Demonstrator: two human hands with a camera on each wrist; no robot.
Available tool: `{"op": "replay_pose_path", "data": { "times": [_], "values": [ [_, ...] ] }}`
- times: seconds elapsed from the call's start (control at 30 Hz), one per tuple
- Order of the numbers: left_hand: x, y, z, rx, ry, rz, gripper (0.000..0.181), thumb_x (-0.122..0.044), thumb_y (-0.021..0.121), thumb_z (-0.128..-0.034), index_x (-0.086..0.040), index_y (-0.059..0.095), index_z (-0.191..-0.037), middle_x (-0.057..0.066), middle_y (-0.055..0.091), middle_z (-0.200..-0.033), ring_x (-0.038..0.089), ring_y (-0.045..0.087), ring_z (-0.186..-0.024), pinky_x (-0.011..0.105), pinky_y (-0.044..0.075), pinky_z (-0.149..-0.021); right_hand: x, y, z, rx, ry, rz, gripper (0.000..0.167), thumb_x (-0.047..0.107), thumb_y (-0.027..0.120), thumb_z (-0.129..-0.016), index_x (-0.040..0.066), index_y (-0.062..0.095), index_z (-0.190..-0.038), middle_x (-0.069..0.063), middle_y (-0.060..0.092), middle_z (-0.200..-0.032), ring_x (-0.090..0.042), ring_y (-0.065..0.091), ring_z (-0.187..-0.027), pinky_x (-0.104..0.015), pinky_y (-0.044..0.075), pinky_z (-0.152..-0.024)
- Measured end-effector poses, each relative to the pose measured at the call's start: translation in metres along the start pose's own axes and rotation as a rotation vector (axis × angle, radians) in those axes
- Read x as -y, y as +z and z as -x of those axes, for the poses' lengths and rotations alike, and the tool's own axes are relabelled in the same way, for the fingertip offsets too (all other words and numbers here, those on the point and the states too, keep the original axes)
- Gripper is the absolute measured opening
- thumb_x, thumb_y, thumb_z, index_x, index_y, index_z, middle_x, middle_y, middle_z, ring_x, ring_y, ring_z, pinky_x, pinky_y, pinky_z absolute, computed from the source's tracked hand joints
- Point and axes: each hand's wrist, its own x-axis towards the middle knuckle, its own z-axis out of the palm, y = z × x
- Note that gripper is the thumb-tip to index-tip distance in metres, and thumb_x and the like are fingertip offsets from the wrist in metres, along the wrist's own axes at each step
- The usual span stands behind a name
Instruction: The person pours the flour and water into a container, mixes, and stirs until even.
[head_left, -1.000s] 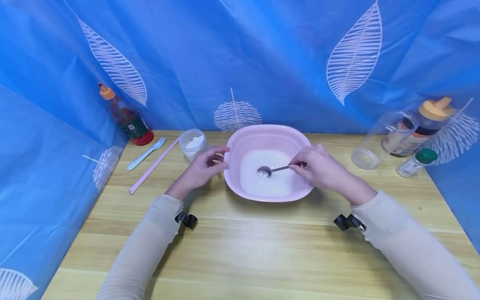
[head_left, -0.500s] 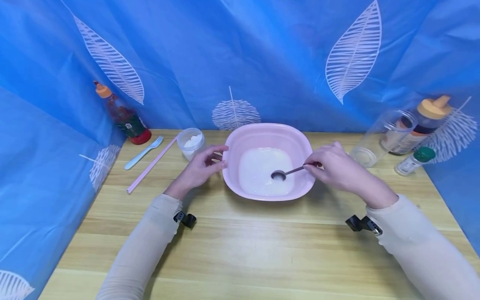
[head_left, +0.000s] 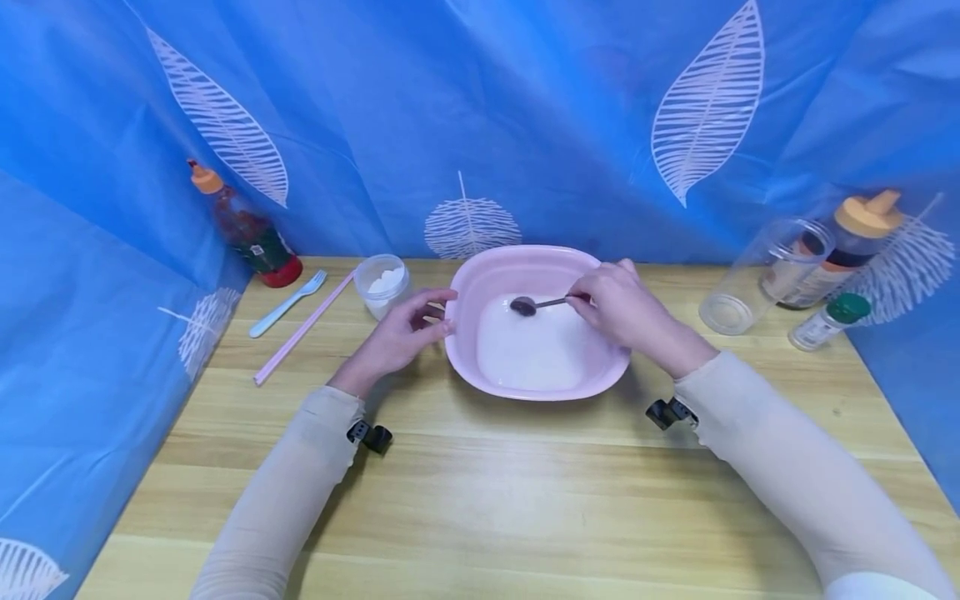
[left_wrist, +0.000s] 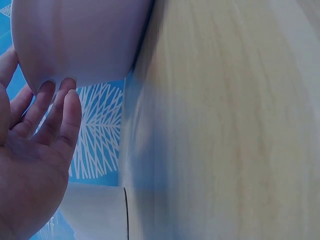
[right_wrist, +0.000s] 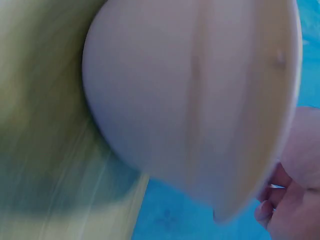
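A pink plastic basin (head_left: 540,258) holds a white liquid. My left hand (head_left: 401,333) holds the basin's left rim; in the left wrist view several fingertips touch its outer wall. In my right hand (head_left: 626,308) I pinch the handle of a small metal spoon (head_left: 523,307). The spoon's bowl is over the liquid toward the back of the basin; whether it touches the liquid I cannot tell. The right wrist view shows the basin's outside and part of my right hand (right_wrist: 295,200), while the spoon is hidden there.
A clear jar of white lumps (head_left: 382,292) stands beside my left hand. Farther left are a pink stick (head_left: 303,329), a blue fork (head_left: 287,306) and a red sauce bottle (head_left: 258,233). On the right stand a clear cup (head_left: 731,308), a dark sauce bottle (head_left: 862,221) and a green-capped shaker (head_left: 828,322).
My right hand first moved right with the spoon, then swung back left and toward the rear of the basin. My left hand stays at the rim.
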Motion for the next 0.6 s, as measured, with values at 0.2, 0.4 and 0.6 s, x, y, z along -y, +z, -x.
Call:
{"op": "replay_pose_path", "data": {
  "times": [0.2, 0.4, 0.6],
  "values": [
    [0.000, -0.002, 0.000, -0.006, -0.009, -0.013, 0.049, -0.008, 0.070, -0.1038, -0.001, 0.057, -0.151, 0.024, 0.061, -0.147, 0.038, 0.066, -0.125, 0.024, 0.057, -0.093, -0.019, -0.020, 0.018, 0.007, 0.040, 0.034, 0.011, 0.007, 0.075, -0.098, 0.002, 0.084, -0.101, -0.013, 0.081, -0.092, -0.034, 0.066, -0.085, -0.047, 0.035, -0.081],
    [0.000, -0.003, -0.001, -0.004, -0.010, -0.018, 0.049, -0.010, 0.070, -0.1042, -0.001, 0.058, -0.151, 0.023, 0.061, -0.147, 0.039, 0.066, -0.127, 0.024, 0.057, -0.093, -0.017, -0.034, 0.036, 0.065, 0.013, -0.001, 0.007, 0.009, 0.078, -0.096, 0.007, 0.085, -0.097, -0.006, 0.081, -0.087, -0.023, 0.068, -0.078, -0.045, 0.039, -0.083],
    [0.001, -0.001, -0.001, 0.000, -0.007, -0.006, 0.049, -0.008, 0.070, -0.1036, -0.001, 0.058, -0.151, 0.024, 0.062, -0.145, 0.039, 0.066, -0.125, 0.023, 0.057, -0.092, 0.003, -0.014, 0.037, 0.065, -0.070, -0.084, 0.005, 0.008, 0.079, -0.096, 0.007, 0.085, -0.096, -0.004, 0.082, -0.090, -0.022, 0.069, -0.083, -0.043, 0.040, -0.084]
  ]
}}
